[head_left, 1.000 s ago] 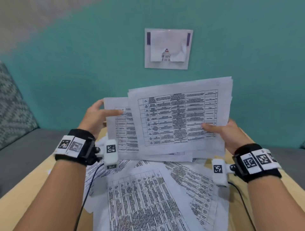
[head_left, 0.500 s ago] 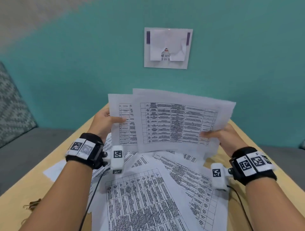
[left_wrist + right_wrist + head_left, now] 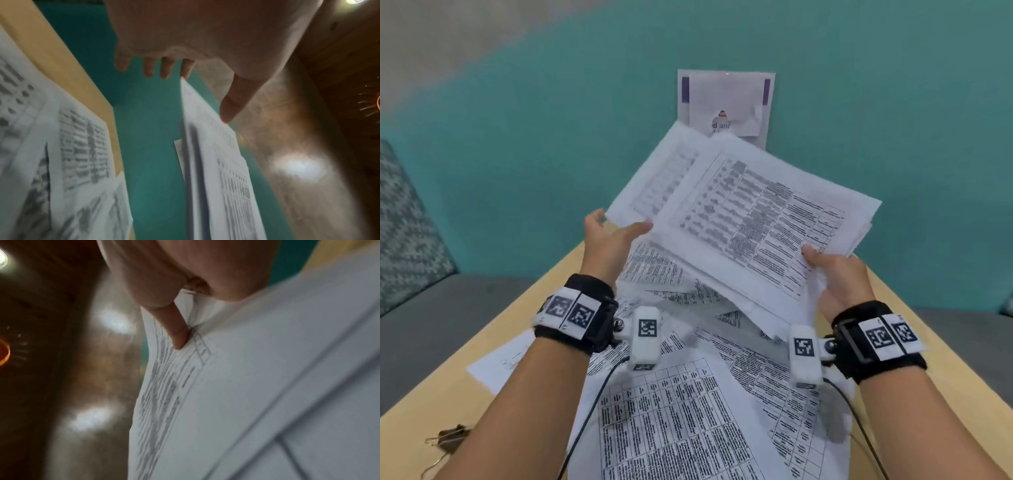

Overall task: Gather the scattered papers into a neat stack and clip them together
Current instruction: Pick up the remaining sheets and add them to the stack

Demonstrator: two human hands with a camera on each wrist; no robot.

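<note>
Binder clip (image 3: 450,434) on table (image 3: 421,404), far left of scattered papers (image 3: 681,421). Left hand (image 3: 608,240) released, fingers straight, thumb touching raised sheaf (image 3: 750,219) above scattered papers. Right hand (image 3: 840,277) grasping sheaf's near right corner, thumb on top.

- Held papers (image 3: 753,219): white sheets w/ printed tables, loosely overlapped, edges uneven, tilted up above the table, blurred.
- Loose papers (image 3: 681,428): same printed sheets, fanned flat on the table at mixed angles, overlapping.
- Binder clips (image 3: 446,438): dark w/ wire handles, near table's left edge, apart from the sheets.
</note>
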